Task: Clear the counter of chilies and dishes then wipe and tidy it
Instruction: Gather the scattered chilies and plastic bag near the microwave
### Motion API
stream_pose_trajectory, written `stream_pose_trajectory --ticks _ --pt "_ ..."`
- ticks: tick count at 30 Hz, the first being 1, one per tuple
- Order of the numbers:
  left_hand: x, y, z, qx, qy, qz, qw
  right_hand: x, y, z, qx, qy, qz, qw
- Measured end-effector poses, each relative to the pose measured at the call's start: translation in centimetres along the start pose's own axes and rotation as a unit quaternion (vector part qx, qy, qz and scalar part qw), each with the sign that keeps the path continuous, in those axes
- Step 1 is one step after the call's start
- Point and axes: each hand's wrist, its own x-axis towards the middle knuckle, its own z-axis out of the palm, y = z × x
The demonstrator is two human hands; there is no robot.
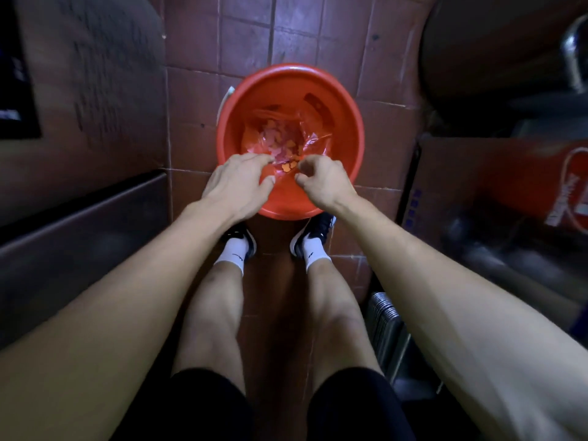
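Left hand [240, 179]: fingers spread loosely, holding nothing, over near rim of red bucket [350, 122]. Right hand [321, 183]: fingers curled; grip unclear. Bucket: on tiled floor [197, 100], plastic bag [313, 140] with red scraps [280, 144] inside.

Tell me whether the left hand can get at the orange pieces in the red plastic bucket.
Probably yes: the left hand hovers over the red plastic bucket's open top, nothing covering the orange pieces.
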Motion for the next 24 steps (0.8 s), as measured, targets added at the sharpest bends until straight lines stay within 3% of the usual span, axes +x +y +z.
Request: stream_pose_trajectory --ticks 6,15,24 --pt "-5.0 3.6 -8.1 0.047 -0.021 -0.016 0.999 -6.5 -4.7 -4.3 -0.033 -0.012 -0.06 0.998" --pt "-12.9 9.1 -14.7 0.048 0.055 -0.074 0.995 -13.8 -8.0 -11.4 -0.067 -0.01 -0.168 0.983" --pt "-25.2 14.3 -17.3 -0.016 0.157 -0.145 0.977 -23.1 -10.7 -18.2 -0.125 -0.017 -0.281 0.952"
